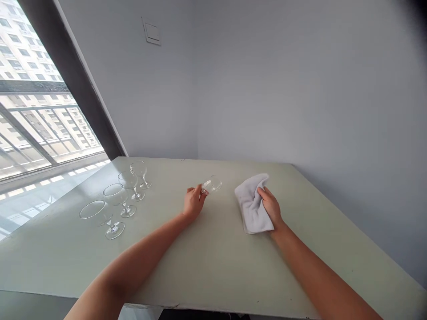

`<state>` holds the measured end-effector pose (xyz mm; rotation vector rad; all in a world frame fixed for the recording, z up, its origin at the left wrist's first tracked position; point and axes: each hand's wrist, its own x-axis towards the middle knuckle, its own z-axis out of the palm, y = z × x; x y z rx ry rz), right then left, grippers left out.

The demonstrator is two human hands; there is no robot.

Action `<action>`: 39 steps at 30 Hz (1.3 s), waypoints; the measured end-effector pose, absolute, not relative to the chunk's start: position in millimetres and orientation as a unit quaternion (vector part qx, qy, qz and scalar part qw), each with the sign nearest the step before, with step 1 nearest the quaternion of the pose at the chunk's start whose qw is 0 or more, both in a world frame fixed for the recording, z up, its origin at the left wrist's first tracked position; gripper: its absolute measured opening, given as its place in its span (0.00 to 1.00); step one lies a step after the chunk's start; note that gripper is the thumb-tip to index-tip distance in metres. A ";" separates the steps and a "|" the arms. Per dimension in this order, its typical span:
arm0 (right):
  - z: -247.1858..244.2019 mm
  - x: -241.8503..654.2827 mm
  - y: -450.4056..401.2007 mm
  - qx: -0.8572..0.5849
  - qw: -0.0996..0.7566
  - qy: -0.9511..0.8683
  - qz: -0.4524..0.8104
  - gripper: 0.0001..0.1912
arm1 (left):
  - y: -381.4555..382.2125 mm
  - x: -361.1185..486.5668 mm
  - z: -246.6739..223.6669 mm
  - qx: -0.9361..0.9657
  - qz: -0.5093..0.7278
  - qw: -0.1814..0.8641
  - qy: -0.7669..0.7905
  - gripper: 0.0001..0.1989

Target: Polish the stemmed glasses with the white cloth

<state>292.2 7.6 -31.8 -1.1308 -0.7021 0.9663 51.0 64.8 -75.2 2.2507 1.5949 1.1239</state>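
Note:
Near the middle of the table, my left hand (194, 202) is closed on a small clear glass (213, 183), its bowl tilted to the right. My right hand (271, 206) grips a folded white cloth (251, 204) by its right side, fingers wrapped over the edge. A gap separates the cloth from the glass. On the left, several stemmed glasses stand in a slanting row, the nearest glass (115, 229) toward the front and the farthest glass (146, 184) toward the back.
The pale green table (207, 266) reaches back to grey walls (267, 80). A window (43, 115) with a railing outside is at the left, and a light switch (152, 33) is on the wall.

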 end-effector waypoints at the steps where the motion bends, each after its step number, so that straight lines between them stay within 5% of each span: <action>1: -25.8 291.6 7.3 -0.526 0.679 -0.331 0.391 0.08 | 64.5 50.3 -76.5 0.759 0.371 0.068 0.530 0.09; 7: -1.1 248.3 14.7 -0.549 0.630 -0.516 0.186 0.13 | 61.9 48.4 -77.5 0.785 0.385 0.005 0.485 0.23; 12: -9.7 200.1 17.9 -0.511 0.484 -0.692 0.159 0.20 | 61.5 43.2 -78.8 0.776 0.377 -0.039 0.504 0.23; 21: -3.5 229.1 19.9 -0.433 0.317 -0.663 0.522 0.26 | 69.7 32.7 -78.5 0.805 0.355 -0.063 0.471 0.22; 28: 0.2 236.8 17.0 -0.375 0.233 -0.669 0.598 0.19 | 65.3 34.9 -77.1 0.857 0.322 -0.099 0.391 0.23; 36: -14.3 223.0 26.3 -0.330 0.454 -0.440 0.701 0.10 | 67.3 35.0 -65.5 0.866 0.326 -0.172 0.337 0.23; 39: -9.1 223.7 22.5 -0.266 0.444 -0.445 0.731 0.18 | 66.1 32.2 -60.3 0.863 0.327 -0.165 0.347 0.24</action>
